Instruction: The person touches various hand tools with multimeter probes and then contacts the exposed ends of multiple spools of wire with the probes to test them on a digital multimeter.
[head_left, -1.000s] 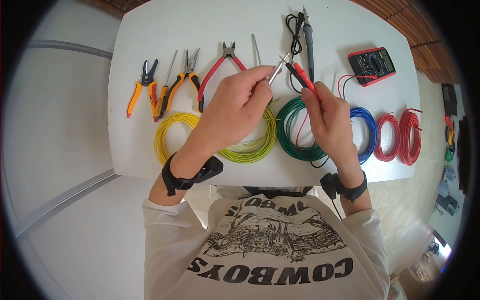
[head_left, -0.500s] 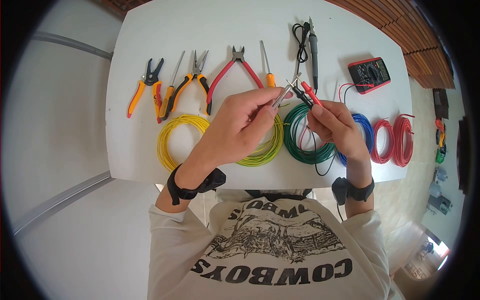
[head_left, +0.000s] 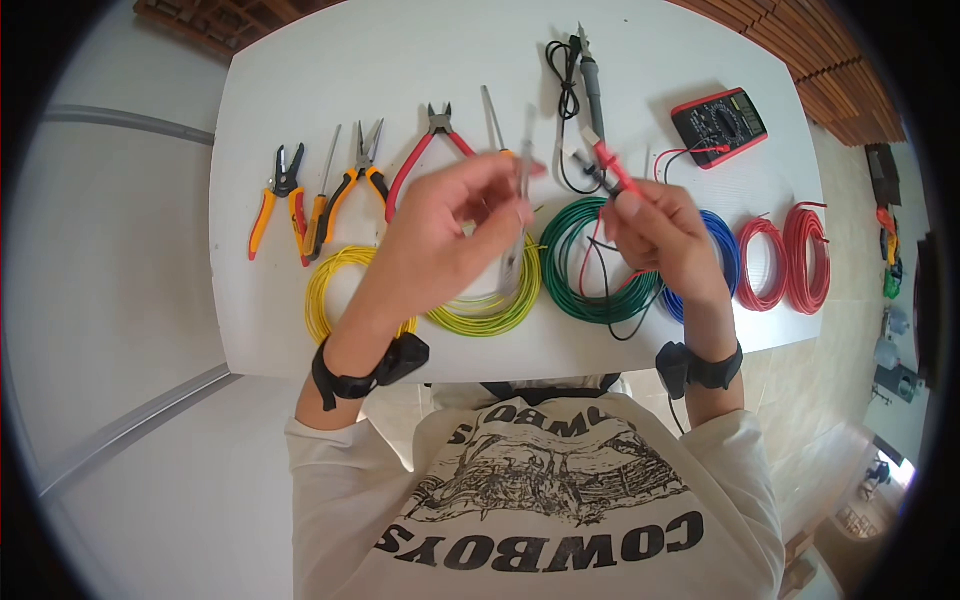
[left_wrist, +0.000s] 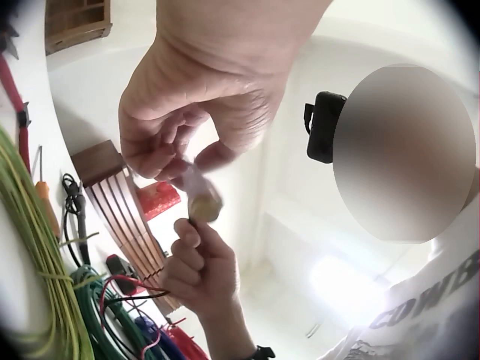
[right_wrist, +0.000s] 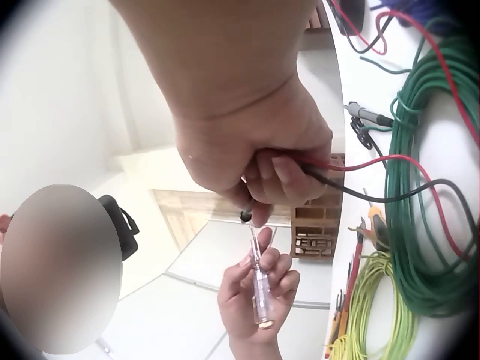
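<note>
Blur smears the left hand [head_left: 440, 235] in the head view; the right wrist view shows its fingers pinching a clear tester screwdriver [right_wrist: 260, 289] upright above the yellow-green wire coil [head_left: 490, 300]. Right hand [head_left: 655, 235] grips red and black meter probes [head_left: 600, 160], their tips hard to separate. Pliers [head_left: 360, 170], multimeter [head_left: 718, 122] and more coils lie behind on the white table [head_left: 300, 60].

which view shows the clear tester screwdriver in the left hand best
The right wrist view: the clear-handled tester screwdriver stands sharp and full-length, pinched in the left hand. The head view shows it motion-blurred; the left wrist view shows only its blurred brass end cap.
</note>
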